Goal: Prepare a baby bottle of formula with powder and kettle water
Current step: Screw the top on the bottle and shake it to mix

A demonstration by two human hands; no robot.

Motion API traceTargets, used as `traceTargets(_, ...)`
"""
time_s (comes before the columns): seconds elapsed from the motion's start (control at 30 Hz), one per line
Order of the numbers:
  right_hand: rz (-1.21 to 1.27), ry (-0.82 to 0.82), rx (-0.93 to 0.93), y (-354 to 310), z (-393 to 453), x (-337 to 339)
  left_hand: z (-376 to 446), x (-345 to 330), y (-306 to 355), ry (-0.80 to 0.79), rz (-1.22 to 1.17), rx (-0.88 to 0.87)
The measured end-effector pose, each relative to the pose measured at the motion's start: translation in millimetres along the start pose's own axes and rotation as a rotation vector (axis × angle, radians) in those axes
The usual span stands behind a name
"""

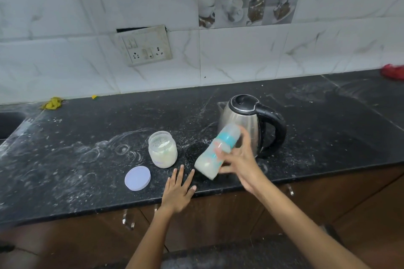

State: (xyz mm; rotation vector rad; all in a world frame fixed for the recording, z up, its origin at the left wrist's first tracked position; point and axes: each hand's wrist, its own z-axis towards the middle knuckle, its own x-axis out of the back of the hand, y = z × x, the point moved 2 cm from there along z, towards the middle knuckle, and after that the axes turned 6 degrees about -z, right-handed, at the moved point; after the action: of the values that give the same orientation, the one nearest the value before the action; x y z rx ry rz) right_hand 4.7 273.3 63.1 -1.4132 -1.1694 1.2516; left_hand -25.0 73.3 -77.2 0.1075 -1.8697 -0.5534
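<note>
My right hand (239,159) grips a capped baby bottle (211,159) with a teal collar. The bottle is tilted, cap up to the right, and looks motion-blurred; milky white liquid fills its lower part. It hangs above the counter just in front of the steel kettle (240,120), whose black lid is closed and whose handle points right. My left hand (178,190) rests flat on the counter's front edge with fingers spread. An open jar of white powder (162,149) stands left of the bottle. Its lilac lid (137,178) lies flat in front of the jar.
The black stone counter (87,159) is dusted with spilled powder. A sink (8,124) is at far left, with a yellow rag (52,103) behind it. A red object (392,71) lies at far right. A switch socket (145,46) is on the tiled wall.
</note>
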Motion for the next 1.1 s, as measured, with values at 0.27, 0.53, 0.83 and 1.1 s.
traceTargets(0.27,0.032,0.002,-0.004,5.4,-2.1,-2.0,-1.8,2.3,2.2,-0.005,-0.018,0.01)
traceTargets(0.53,-0.011,-0.019,-0.015,4.6,-2.6,-8.5,-0.9,1.6,2.1,-0.006,0.0,0.014)
traceTargets(0.83,-0.077,-0.09,-0.058,10.1,-5.7,-12.4,-0.4,0.7,1.4,0.007,0.007,0.017)
traceTargets(1.1,-0.069,-0.079,-0.073,13.0,-7.0,-12.8,-0.8,0.2,2.6,0.013,0.007,0.021)
